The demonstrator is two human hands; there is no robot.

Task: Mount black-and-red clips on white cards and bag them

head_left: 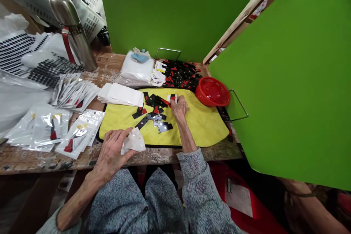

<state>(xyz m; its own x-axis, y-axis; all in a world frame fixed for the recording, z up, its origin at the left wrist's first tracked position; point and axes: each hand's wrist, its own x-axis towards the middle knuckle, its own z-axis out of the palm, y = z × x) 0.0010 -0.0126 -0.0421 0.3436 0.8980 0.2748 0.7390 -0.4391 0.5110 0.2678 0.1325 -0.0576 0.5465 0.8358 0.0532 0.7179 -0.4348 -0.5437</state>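
My left hand (113,150) is closed on a small white plastic bag (134,141) at the front edge of a yellow cloth mat (203,128). Over the mat's middle, my right hand (180,106) pinches a white card with a black and red piece (172,97). Just left of it lies a loose pile of flat black and red pieces (155,101), some with a shiny face. A stack of white packets (120,94) rests on the mat's left end. What the black and red pieces are, I cannot tell.
Filled clear packets (79,135) lie at the left, near a steel thermos (78,36). Behind the mat are a plastic-wrapped bundle (137,67) and a heap of black and red pieces (182,75). A red basket (212,91) stands right, beside green panels (287,80). Another person's arm (315,201) shows lower right.
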